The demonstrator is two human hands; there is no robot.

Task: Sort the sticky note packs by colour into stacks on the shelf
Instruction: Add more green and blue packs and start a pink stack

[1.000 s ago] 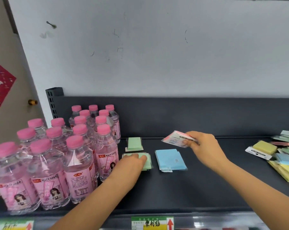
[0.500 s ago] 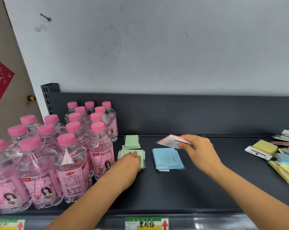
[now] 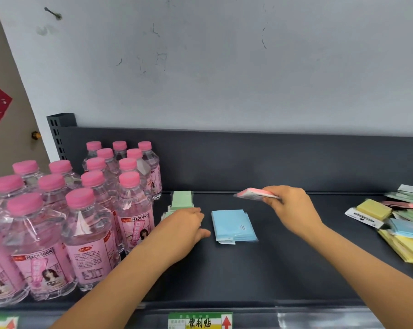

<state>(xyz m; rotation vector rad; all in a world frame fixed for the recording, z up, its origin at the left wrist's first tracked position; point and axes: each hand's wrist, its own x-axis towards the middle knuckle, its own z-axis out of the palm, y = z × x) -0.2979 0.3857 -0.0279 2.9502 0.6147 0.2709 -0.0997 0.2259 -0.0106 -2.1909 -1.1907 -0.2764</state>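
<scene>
Right grip (image 3: pixel 286 205) around pink pack (image 3: pixel 255 194), above shelf (image 3: pixel 283 269).

Left hand (image 3: pixel 185 224) hides most of a green pack (image 3: pixel 165 214) — unsorted pile (image 3: pixel 404 224) (right) cut off.

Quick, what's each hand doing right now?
Left hand: palm down on the front green sticky note pack, not gripping it.
Right hand: closed on a pink sticky note pack, held above the shelf.
</scene>
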